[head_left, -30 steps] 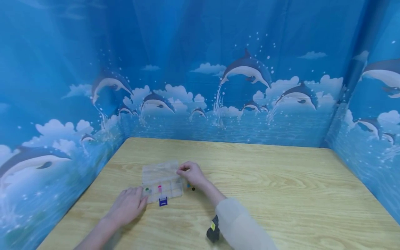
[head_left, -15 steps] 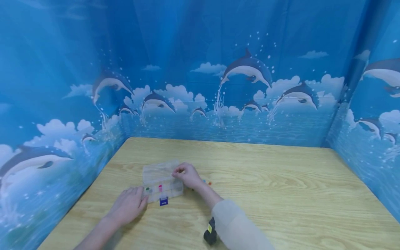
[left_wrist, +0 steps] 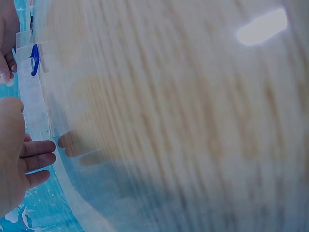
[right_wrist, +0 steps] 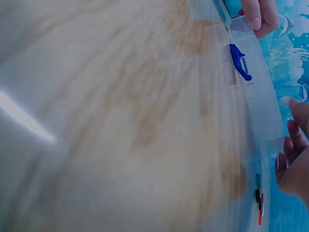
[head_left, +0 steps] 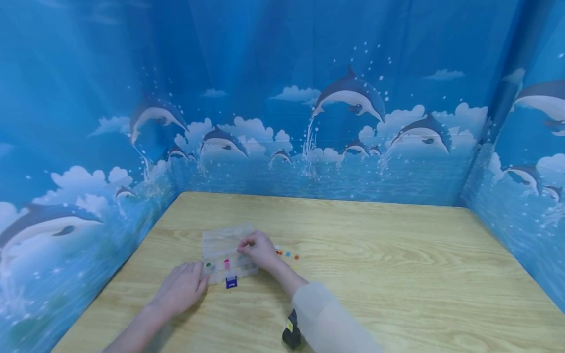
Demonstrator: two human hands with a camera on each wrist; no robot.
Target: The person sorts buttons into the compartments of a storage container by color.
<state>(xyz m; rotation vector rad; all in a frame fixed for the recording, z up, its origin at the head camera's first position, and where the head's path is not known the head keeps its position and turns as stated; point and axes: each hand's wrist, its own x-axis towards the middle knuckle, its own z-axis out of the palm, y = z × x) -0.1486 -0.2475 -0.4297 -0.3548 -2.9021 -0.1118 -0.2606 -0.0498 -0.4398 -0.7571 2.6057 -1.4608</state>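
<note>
A clear plastic compartment box (head_left: 240, 271) stands on the table with its lid (head_left: 220, 240) folded back. A green piece (head_left: 209, 264) and a pink piece (head_left: 227, 264) lie in its compartments. A blue latch (head_left: 231, 282) sits at its front. My left hand (head_left: 183, 287) rests at the box's left end, fingers mostly straight, thumb at the front corner. My right hand (head_left: 259, 250) is over the box's right part, thumb and forefinger pinching what looks like a small whitish piece; the fingertips mostly hide it.
Several small coloured discs, among them a blue disc (head_left: 288, 254) and an orange disc (head_left: 296, 257), lie right of the box beyond my right wrist. A black object with a yellow patch (head_left: 291, 333) is against my right sleeve. A dolphin-print curtain (head_left: 282, 98) surrounds the wooden table (head_left: 397, 274).
My right hand has moved left from the box's right edge to above its compartments. More coloured discs now show behind the wrist. The left hand and box stay in place.
</note>
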